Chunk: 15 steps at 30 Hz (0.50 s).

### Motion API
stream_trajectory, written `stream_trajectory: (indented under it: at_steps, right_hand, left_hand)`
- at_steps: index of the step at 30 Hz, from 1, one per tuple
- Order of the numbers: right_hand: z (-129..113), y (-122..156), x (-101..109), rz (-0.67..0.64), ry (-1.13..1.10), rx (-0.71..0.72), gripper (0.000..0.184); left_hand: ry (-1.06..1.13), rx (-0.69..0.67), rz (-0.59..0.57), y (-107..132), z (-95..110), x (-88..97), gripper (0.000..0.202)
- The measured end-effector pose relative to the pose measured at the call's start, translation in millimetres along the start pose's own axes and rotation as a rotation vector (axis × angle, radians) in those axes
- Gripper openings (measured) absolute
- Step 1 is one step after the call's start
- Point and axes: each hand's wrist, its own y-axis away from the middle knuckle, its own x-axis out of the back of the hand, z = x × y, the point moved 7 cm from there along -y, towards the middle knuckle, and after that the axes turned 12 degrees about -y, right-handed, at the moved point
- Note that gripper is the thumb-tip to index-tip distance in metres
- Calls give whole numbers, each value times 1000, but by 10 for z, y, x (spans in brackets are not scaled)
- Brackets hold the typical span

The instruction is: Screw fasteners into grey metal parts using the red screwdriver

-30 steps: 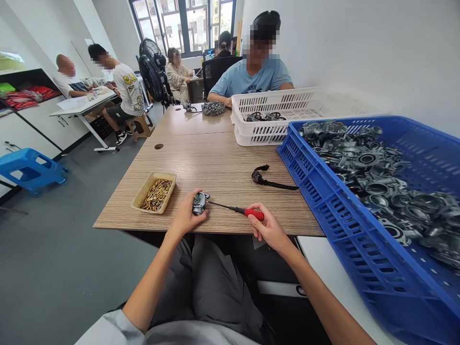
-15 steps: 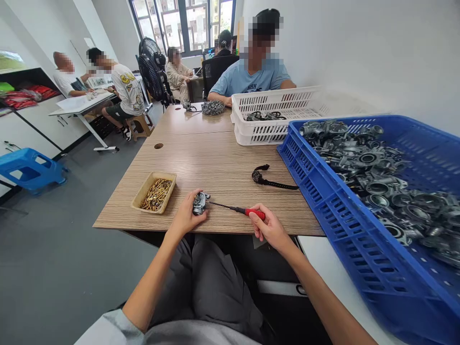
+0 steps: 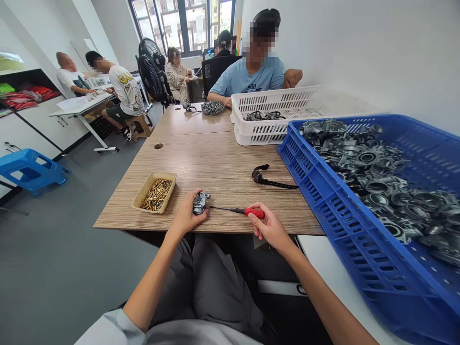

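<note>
A small grey metal carburetor body (image 3: 200, 203) rests at the near edge of the wooden table, gripped from the left by my left hand (image 3: 187, 214). My right hand (image 3: 266, 223) is closed around the red handle of a screwdriver (image 3: 254, 212). Its thin dark shaft points left, nearly level, with the tip close to the carburetor's right side; whether it touches I cannot tell. Left of my left hand stands a cream tray (image 3: 135, 203) filled with small brass parts (image 3: 156, 194).
A blue crate (image 3: 316, 203) heaped with carburetor bodies (image 3: 370, 158) stands on the right. Behind it is a white crate (image 3: 258, 134) with dark parts inside. A black wristwatch (image 3: 257, 177) lies mid-table. A co-worker in blue (image 3: 251, 76) sits across the table.
The screwdriver's tip has dropped slightly and its shaft is more level. My left hand and the carburetor stay in place. The co-worker across the table has raised a hand.
</note>
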Motion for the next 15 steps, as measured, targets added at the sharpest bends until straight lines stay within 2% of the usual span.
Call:
stream_trajectory:
  at_steps: [15]
  right_hand:
    - [28, -23, 41, 20, -115, 28, 49]
  left_hand:
    - [1, -21, -18, -1, 2, -3, 66]
